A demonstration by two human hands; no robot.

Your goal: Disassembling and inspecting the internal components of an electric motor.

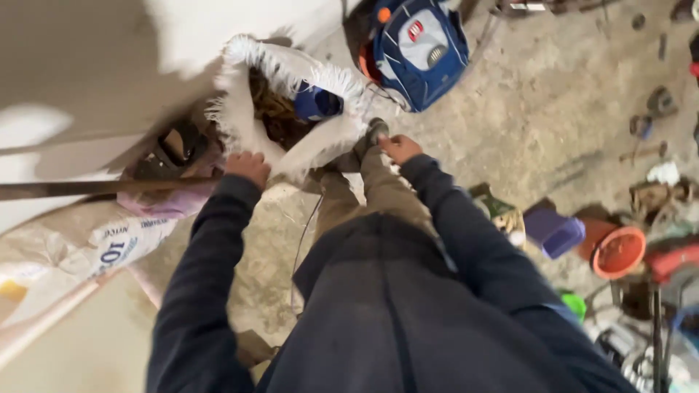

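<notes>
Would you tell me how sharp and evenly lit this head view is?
Head view: soft with motion blur throughout; the pale wall is overexposed with broad shadows; both hands, left hand and right hand, on the white woven sack, look smeared; the floor is evenly lit.

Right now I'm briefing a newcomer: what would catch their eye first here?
Both hands, the left hand and the right hand, grip the frayed rim of a white woven sack at top centre. Just beyond it lies a blue backpack, and an orange bucket sits at the right.

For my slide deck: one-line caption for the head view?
Both hands, left hand and right hand, grasp a frayed white sack on concrete.
</notes>
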